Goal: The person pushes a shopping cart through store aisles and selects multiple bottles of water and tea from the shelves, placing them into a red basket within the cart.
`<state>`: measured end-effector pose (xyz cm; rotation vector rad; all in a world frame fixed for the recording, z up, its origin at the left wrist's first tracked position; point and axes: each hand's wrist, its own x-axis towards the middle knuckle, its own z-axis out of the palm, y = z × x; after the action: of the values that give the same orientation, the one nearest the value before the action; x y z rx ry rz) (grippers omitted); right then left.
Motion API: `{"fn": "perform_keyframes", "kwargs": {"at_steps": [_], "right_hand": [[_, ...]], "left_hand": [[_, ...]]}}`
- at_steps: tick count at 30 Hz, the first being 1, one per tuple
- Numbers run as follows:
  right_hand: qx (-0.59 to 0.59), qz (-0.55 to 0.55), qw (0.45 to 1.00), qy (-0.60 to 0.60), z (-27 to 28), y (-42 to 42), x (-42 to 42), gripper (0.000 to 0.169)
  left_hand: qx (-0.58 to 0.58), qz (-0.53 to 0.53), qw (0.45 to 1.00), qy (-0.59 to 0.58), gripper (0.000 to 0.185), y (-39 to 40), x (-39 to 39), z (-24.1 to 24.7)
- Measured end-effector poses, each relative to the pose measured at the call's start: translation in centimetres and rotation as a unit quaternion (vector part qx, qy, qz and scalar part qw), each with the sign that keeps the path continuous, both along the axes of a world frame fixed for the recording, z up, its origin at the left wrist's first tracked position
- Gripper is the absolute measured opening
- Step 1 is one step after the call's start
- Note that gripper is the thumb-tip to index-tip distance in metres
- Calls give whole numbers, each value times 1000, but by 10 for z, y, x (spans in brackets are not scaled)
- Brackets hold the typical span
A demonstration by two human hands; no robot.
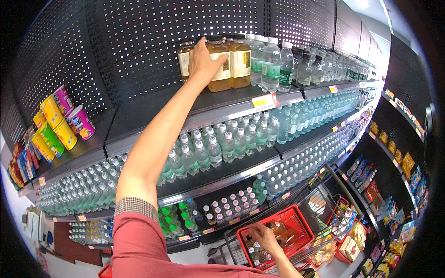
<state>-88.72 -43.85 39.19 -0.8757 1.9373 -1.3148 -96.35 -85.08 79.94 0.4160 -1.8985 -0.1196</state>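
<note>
At the top shelf [149, 111], my left hand [205, 64] is around a squarish bottle of amber drink [219, 85], its thumb over the pale label. A matching amber bottle [240, 66] stands to the right, and another [184, 64] stands to the left, partly behind the hand. Low down, my right hand [266, 238] is in a red shopping basket [312, 232], over several bottles [255, 252]. Its fingertips are near a dark cap, and I cannot tell whether they grip it. Amber bottles [286, 239] also lie in the basket.
Clear water bottles [271, 69] continue along the top shelf, and more rows [227, 146] fill the shelves below. Snack canisters [64, 133] stand at left. The basket sits in a wire cart [234, 252]. Snack packs [342, 222] lie beside it, with another shelf [393, 156] at right.
</note>
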Motion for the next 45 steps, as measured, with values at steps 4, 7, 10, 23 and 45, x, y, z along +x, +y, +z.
{"fn": "perform_keyframes", "kwargs": {"at_steps": [4, 7, 10, 23, 45], "right_hand": [[9, -15, 999, -33, -3, 15, 15, 21], [50, -26, 998, -31, -19, 30, 24, 22], [50, -38, 998, -21, -48, 43, 26, 27], [55, -14, 997, 50, -46, 48, 33, 24], [-405, -110, 885, 202, 236, -39, -32, 55]], "left_hand": [[18, 30, 999, -35, 88, -13, -14, 7], [30, 64, 995, -63, 88, -18, -21, 9], [84, 21, 993, -74, 85, -19, -17, 13], [123, -41, 988, -86, 71, -33, -4, -9], [13, -254, 967, 6, 54, 150, 145, -26]]}}
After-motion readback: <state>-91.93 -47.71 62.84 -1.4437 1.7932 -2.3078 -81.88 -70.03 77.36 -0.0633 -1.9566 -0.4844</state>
